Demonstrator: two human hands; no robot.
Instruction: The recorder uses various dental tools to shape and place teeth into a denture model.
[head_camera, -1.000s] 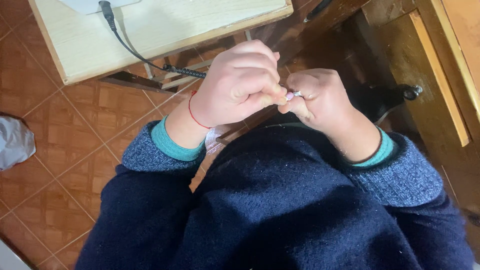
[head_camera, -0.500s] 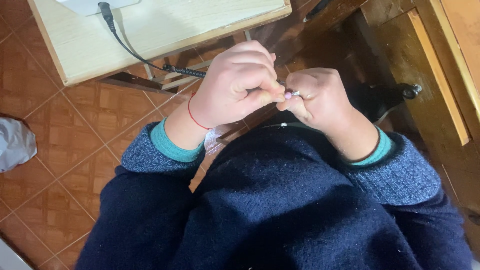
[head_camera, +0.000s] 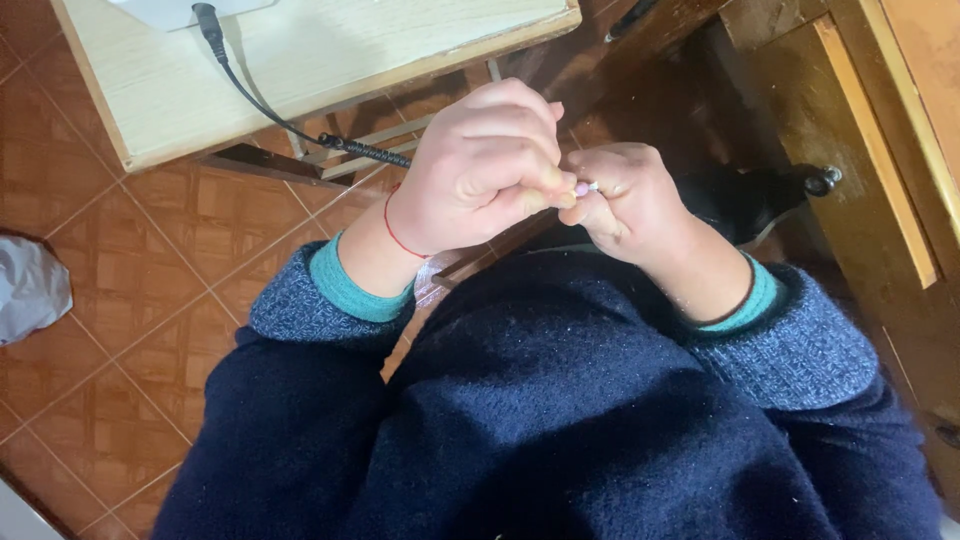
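Broadly, a dark blue sweater (head_camera: 560, 420) fills the lower frame, above orange floor tiles (head_camera: 130, 290) at left. A pale wooden table (head_camera: 330, 60) sits at upper left, a black cable (head_camera: 290, 125) trailing off its edge. At centre, the left hand (head_camera: 480, 175) and right hand (head_camera: 630, 200) meet, both curled, fingertips pinching a tiny pale bead (head_camera: 582, 188) between them. A red thread (head_camera: 395, 230) circles the left wrist.

Both hands — left (head_camera: 480, 170), right (head_camera: 630, 200) — pinched on a tiny pale object (head_camera: 583, 187).
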